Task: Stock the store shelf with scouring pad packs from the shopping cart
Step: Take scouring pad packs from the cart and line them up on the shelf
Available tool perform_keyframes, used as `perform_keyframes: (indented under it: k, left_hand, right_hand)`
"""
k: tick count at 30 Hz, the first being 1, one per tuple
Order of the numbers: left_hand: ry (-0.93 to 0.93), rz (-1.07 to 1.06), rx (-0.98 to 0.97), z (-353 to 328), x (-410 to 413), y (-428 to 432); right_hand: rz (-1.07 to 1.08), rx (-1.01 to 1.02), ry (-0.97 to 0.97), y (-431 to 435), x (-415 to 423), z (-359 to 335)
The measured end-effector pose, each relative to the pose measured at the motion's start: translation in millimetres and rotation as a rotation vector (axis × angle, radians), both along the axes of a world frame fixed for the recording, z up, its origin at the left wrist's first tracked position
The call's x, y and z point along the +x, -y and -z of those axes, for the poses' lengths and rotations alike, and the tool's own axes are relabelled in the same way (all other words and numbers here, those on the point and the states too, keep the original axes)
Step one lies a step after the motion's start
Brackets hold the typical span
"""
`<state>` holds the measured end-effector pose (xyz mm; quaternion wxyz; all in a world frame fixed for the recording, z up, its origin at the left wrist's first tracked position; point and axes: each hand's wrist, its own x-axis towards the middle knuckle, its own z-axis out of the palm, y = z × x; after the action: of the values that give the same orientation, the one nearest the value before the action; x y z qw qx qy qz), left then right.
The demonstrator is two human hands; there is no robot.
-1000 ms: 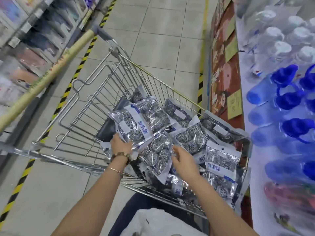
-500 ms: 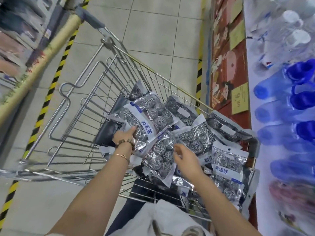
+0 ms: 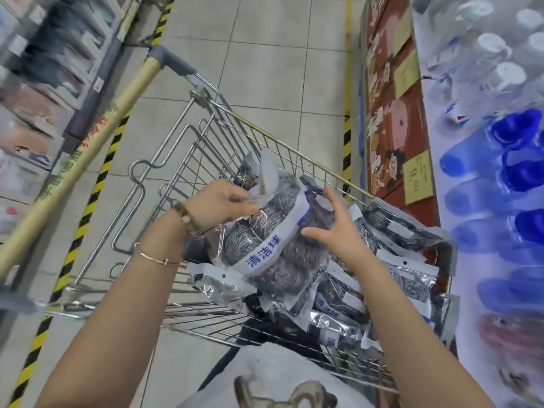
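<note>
Tiled aisle floor (image 3: 265,54), yellow-black hazard stripes along both sides. Blurred shelving at left of frame; red cartoon panel (image 3: 391,113) and blue bottles (image 3: 500,178) at right.

Wire shopping cart (image 3: 188,160) at centre, yellow handle (image 3: 88,154) running to lower left. Heap of scouring pad packs (image 3: 406,278) fills the cart's right half.

One pack (image 3: 273,231), white band with blue lettering, held above the heap at frame centre. Left hand (image 3: 217,201) pinches its upper flap between thumb and fingers; bead bracelet (image 3: 188,219) and thin bangle (image 3: 156,257) on that wrist. Right hand (image 3: 338,225) with fingers splayed apart, thumb against the pack's right side, gripping nothing.
</note>
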<state>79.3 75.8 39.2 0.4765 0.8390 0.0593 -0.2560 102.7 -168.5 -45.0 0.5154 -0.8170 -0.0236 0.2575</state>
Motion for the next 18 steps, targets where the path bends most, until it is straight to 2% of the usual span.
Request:
perform_keyframes:
  k: [4,7,10,12,14,16,18]
  left_hand:
    - [-0.037,0.178,-0.025,-13,15,11]
    - [0.060,0.232,0.150,-1,29,22]
    - [0.189,0.027,0.440,23,32,33]
    - [0.312,-0.135,0.533,41,21,39]
    - [0.314,-0.384,0.361,60,1,42]
    - [0.124,-0.570,0.042,76,-25,49]
    - [-0.131,-0.542,-0.093,95,-52,59]
  right_hand:
    - [-0.179,0.044,-0.174,14,10,-4]
    - [-0.047,0.096,-0.184,19,-3,0]
    - [0.147,0.086,-0.157,27,-22,14]
    - [0.243,0.063,-0.161,32,-32,22]
    - [0.340,0.090,-0.209,36,-39,29]
    - [0.412,0.128,-0.256,35,-42,31]
    - [0.442,0.149,-0.311,28,-43,36]
